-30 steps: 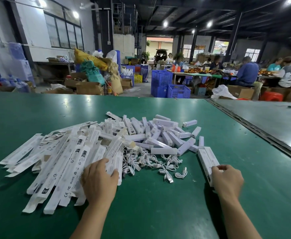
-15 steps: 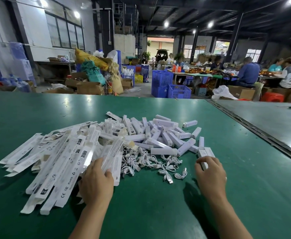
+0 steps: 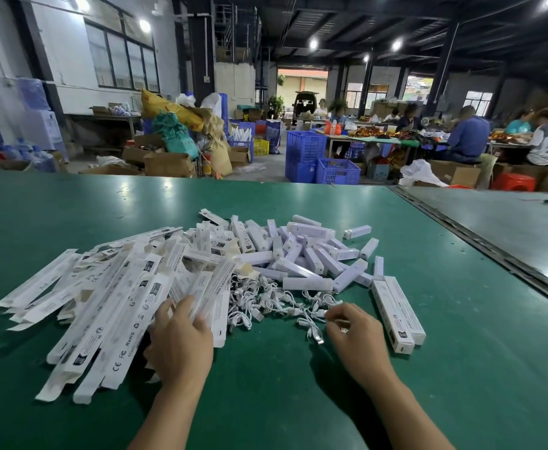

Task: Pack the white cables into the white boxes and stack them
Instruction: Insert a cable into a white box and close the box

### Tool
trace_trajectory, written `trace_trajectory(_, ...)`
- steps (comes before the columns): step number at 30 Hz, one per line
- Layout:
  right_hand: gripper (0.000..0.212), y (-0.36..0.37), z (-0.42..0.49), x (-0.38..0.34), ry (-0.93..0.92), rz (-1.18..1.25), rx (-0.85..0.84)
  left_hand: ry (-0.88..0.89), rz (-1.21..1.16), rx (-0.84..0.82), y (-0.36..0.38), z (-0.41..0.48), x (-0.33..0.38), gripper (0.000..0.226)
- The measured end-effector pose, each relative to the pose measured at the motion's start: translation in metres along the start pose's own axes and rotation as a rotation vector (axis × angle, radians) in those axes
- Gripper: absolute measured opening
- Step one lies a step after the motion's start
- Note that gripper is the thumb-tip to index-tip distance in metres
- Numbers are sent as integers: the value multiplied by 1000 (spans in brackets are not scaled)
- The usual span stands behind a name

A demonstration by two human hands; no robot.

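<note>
Room: workshop, blue crates [image 3: 305, 146] behind.
Surface [image 3: 266, 401]: green.
Boxes [image 3: 104, 303]: white, long, flat.
Cables [image 3: 266, 303]: white, tangled heap.
Left grip [image 3: 181, 339]: curled round a box.
Right grip [image 3: 357, 336]: pinching a cable.

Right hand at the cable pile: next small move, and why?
Probably pinch one cable and lift it clear: the right hand is curled over the loose cables, while the left hand is on the flat boxes.
</note>
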State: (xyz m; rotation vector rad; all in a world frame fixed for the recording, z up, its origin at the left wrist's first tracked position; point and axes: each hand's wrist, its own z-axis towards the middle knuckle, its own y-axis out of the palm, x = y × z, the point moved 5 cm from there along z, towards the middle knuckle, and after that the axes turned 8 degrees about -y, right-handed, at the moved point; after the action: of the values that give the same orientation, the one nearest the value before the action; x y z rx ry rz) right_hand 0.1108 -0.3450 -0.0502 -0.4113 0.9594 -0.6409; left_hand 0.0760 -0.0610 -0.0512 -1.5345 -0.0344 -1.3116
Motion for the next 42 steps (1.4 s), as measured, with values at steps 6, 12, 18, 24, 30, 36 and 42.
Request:
trace_trajectory(6, 14, 16, -2, -3, 5, 53, -125, 1, -57, 93, -4, -1, -1, 34)
trace_trajectory(12, 13, 13, -2, -7, -45, 59, -63, 297, -413, 147, -7, -17, 24, 44)
trace_trajectory(18, 14, 21, -9, -34, -161, 176, -86, 256, -835, -135, 8, -35, 33, 60)
trace_trajectory(24, 47, 50, -25, -59, -119, 534, -301, -27, -1196, -568, 37, -35, 35, 55)
trace_trajectory(30, 47, 58, -25, -64, -49, 631, -337, -219, -1381, -813, 48, -42, 41, 64)
trace_trajectory(36, 44, 53, -22, -60, 25, 580, -355, -325, -1342, -887, 53, -47, 40, 45)
trace_trajectory(42, 36, 54, -24, -62, 138, 808, -482, -346, -1548, -1017, 46, -34, 36, 73)
